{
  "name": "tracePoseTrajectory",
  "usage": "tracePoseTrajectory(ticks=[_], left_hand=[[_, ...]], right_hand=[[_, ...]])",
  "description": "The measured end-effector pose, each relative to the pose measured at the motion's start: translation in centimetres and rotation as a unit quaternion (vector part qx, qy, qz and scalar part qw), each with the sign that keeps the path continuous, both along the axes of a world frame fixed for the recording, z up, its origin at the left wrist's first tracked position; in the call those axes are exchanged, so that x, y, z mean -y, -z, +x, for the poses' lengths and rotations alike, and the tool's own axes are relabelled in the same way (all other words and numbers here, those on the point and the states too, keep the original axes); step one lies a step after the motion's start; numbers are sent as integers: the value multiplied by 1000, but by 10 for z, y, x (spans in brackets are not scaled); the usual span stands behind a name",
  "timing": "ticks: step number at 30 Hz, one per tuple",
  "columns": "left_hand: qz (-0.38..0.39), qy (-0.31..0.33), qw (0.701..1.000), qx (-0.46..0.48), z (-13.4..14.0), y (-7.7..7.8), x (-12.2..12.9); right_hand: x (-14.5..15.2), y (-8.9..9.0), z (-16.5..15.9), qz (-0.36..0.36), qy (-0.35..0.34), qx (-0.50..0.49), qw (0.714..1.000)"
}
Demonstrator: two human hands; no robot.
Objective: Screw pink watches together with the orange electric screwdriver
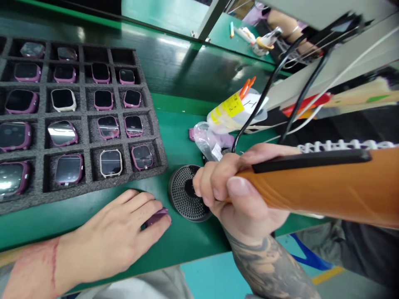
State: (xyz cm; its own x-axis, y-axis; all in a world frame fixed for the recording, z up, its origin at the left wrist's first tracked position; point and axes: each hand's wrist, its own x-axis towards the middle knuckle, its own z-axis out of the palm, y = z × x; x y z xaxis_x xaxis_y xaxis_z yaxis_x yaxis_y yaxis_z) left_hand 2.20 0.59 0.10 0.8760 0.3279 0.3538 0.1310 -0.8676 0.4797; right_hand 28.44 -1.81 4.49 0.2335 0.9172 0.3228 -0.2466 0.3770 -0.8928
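On the green bench, my left hand (121,232) lies palm down with its fingers and thumb around a small purple watch case (157,216), mostly hidden beneath them. My right hand (240,187) is closed around the narrow end of an orange electric screwdriver (321,182) with a long black lever; its tip is hidden by the hand. Just below that hand sits a round black dish (187,193) with a grid of small holes. To the left is a grey foam tray (90,182) of watches, mostly purple, such as this cream one (111,162).
Behind the dish lie a clear plastic bag (208,139) and a tipped white container (237,110) with a yellow label and orange-handled items. A black cable (268,87) hangs near my right hand. Beyond the metal post (215,18) shows another person's arm (285,25).
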Motion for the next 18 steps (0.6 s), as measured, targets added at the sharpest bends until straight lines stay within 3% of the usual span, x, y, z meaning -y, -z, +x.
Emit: tracePoseTrajectory(ticks=[8,13,18], left_hand=[[7,-2,1000,11,-2,-6,-3],[-3,0,1000,-4,-8,-1,0],[-26,-3,999,-19,-11,2,2]], right_hand=[[0,-8,2,-13,6,3,1000],[34,-28,4,-46,25,19,998],[59,-26,-12,-83,-31,46,995]])
